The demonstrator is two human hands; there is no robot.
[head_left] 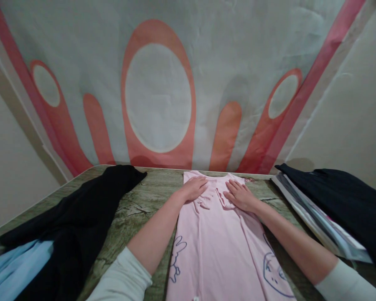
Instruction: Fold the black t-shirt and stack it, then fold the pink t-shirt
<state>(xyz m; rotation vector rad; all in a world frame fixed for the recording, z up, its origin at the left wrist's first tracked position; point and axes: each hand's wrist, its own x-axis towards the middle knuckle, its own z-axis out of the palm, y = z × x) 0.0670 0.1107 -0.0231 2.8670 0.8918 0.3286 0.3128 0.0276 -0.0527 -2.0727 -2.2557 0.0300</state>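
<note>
A pink shirt [222, 251] lies spread lengthwise on the table, its neckline at the far edge. Dark line drawings, a rabbit on one side and a round face on the other, show along its edges. My left hand [194, 188] rests flat on the upper left of the shirt, fingers pointing inward. Opposite it, my right hand [240, 195] presses palm down on the upper right, fingers stretched. Small creases and a raised fold of cloth run between the two hands. The shirt's lower end is cut off by the bottom of the view.
A black garment [84, 217] lies loosely on the left, with a light blue cloth [21, 267] beside it. On the right is a stack of folded clothes [319, 221] topped by a dark garment [341, 200]. Behind the wood-patterned table [138, 205] hangs a printed sheet [257, 50].
</note>
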